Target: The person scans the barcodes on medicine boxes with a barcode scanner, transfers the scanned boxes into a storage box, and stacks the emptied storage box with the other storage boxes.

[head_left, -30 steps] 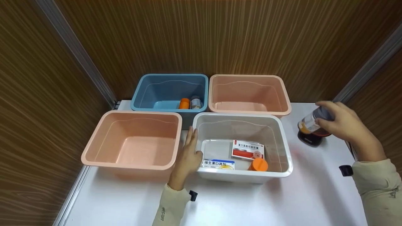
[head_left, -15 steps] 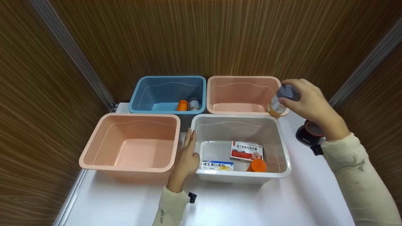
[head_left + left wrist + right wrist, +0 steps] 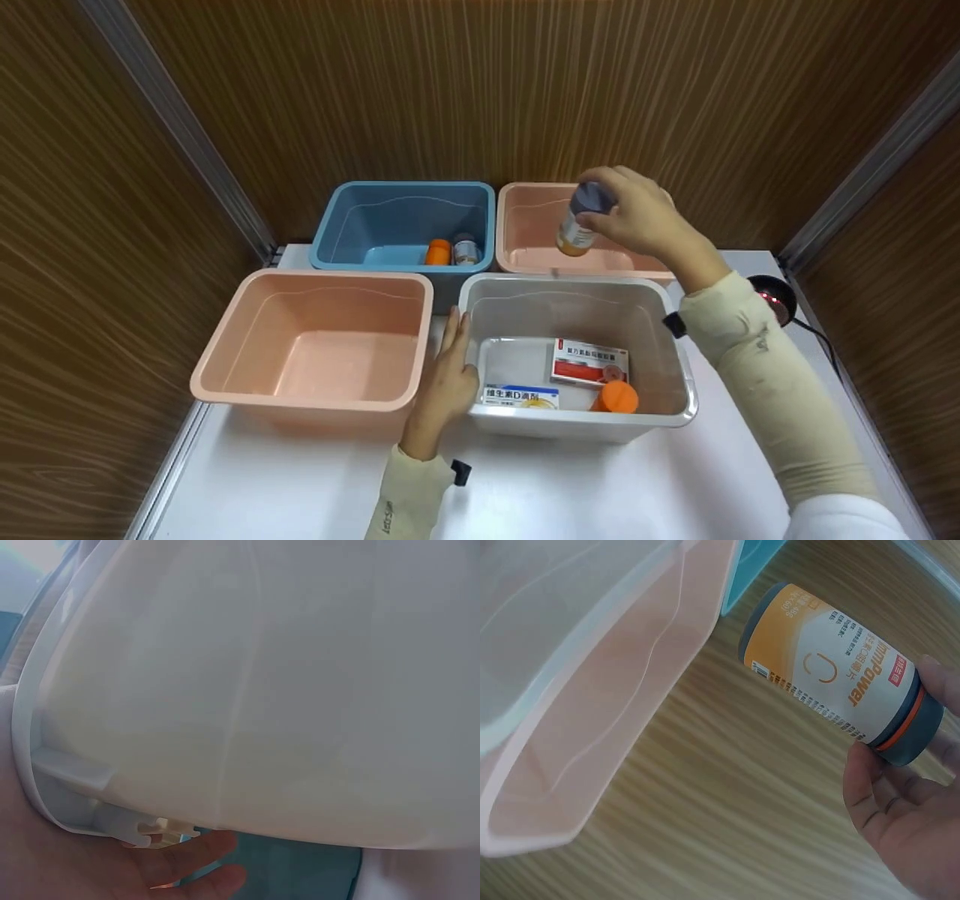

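Note:
My right hand [image 3: 634,214] grips a supplement bottle [image 3: 825,664] by its dark cap, the orange and white label facing the right wrist camera. In the head view the bottle hangs tilted over the back pink bin [image 3: 517,259]. My left hand [image 3: 444,382] lies along the left side of the white bin [image 3: 577,429], its fingers mostly straight and touching the rim. Inside the white bin are a red and white medicine box [image 3: 590,361], a blue and white medicine box [image 3: 521,396] and a bottle with an orange cap [image 3: 619,396].
A blue bin [image 3: 405,187] at the back left holds an orange bottle [image 3: 439,252] and a white-labelled bottle [image 3: 466,249]. Another pink bin [image 3: 311,406] stands front left. A black scanner [image 3: 780,296] with red lights and a cable is at the right. Wood-grain walls [image 3: 480,90] enclose the table.
My right hand has carried the bottle up and left, from beside the black scanner to over the back pink bin. Red light now shows in the scanner. My left hand has stayed at the white bin.

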A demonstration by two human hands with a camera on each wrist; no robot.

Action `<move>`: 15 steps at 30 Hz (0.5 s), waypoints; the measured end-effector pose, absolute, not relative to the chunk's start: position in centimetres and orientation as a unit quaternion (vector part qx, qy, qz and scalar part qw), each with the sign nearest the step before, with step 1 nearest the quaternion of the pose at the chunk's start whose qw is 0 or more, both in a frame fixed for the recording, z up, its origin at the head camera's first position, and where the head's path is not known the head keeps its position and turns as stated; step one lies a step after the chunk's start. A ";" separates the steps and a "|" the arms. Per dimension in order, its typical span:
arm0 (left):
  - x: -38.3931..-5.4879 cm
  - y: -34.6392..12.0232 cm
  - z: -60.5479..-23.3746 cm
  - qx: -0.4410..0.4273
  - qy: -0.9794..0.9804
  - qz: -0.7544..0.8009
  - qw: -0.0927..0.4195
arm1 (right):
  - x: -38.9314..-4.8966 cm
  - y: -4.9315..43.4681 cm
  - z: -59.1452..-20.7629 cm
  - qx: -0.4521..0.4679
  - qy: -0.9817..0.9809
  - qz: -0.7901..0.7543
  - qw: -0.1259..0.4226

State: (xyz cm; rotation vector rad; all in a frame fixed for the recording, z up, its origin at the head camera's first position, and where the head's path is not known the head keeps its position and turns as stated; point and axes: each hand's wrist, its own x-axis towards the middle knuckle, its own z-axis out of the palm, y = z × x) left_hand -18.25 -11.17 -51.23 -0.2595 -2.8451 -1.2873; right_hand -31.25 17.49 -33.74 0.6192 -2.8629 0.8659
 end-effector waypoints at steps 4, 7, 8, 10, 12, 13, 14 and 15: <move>-18.2 -11.1 -51.1 -0.087 -0.904 -0.419 0.002 | -32.4 15.6 -34.0 0.215 -0.929 0.300 0.038; -18.1 -11.1 -51.1 -0.095 -0.898 -0.429 0.003 | -33.2 14.2 -34.4 0.223 -0.923 0.312 0.039; -18.1 -11.1 -51.1 -0.097 -0.897 -0.431 0.005 | -33.4 13.7 -34.6 0.223 -0.922 0.314 0.040; -18.1 -11.2 -51.2 -0.098 -0.898 -0.429 0.007 | -33.8 12.8 -34.9 0.222 -0.920 0.321 0.038; -18.0 -11.3 -51.3 -0.096 -0.900 -0.424 0.007 | -34.2 11.7 -35.2 0.221 -0.918 0.329 0.038; -17.9 -11.3 -51.3 -0.096 -0.901 -0.422 0.009 | -34.3 11.2 -35.4 0.219 -0.917 0.332 0.037; -17.9 -11.3 -51.3 -0.097 -0.902 -0.420 0.012 | -34.5 10.7 -35.6 0.218 -0.916 0.336 0.037; -17.9 -11.4 -51.4 -0.097 -0.902 -0.420 0.014 | -34.7 10.1 -35.8 0.216 -0.914 0.340 0.038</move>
